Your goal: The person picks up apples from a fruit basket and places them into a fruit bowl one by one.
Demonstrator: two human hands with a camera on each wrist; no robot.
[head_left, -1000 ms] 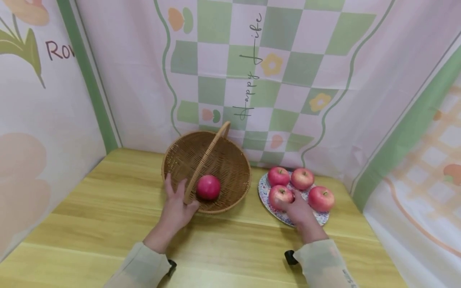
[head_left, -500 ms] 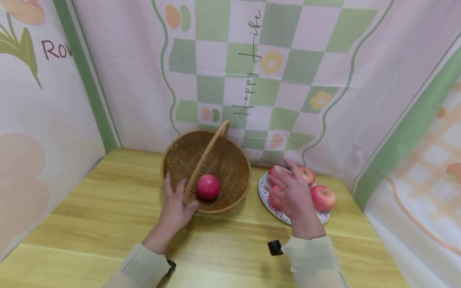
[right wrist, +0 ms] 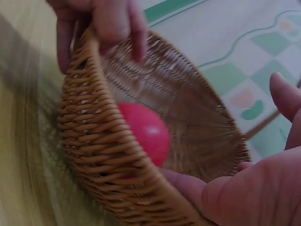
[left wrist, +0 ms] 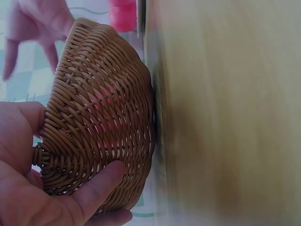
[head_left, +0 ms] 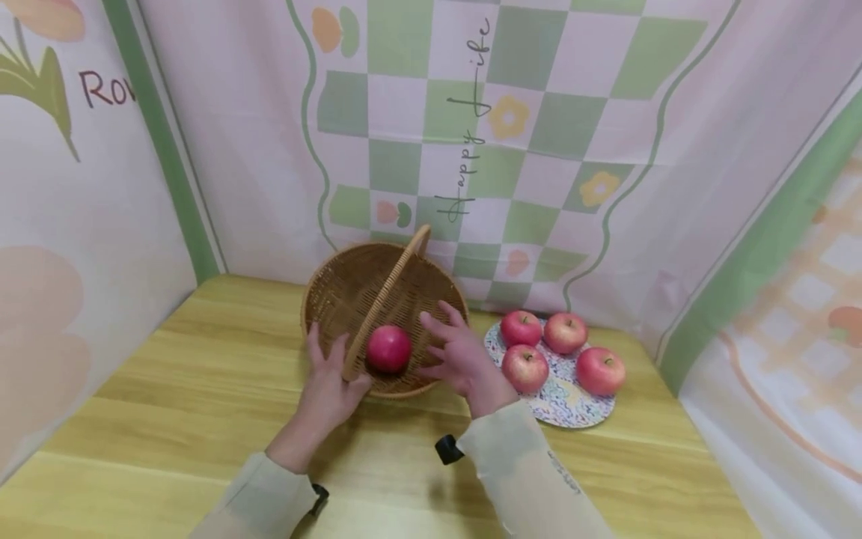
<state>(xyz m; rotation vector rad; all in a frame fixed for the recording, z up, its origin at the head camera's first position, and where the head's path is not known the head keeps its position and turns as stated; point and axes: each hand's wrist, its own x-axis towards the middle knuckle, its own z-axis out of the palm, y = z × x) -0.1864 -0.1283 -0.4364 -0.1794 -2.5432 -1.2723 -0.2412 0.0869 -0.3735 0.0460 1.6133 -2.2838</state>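
A round wicker basket with an arched handle stands on the table, one smooth deep-pink round fruit lying inside. My left hand grips the basket's near-left rim by the foot of the handle, thumb on the inner side; the left wrist view shows fingers against the outer weave. Over the right rim, my right hand is spread and holds nothing, its fingertips just inside the basket. In the right wrist view one of its fingers lies right at the rim, close to the fruit.
Right of the basket, a patterned plate bears several red apples, including a front one and a right one. A printed curtain hangs behind the wooden table.
My right hand has lifted off the front apple on the plate and swung left to the basket, with no apple in it. My left hand keeps its grip on the rim.
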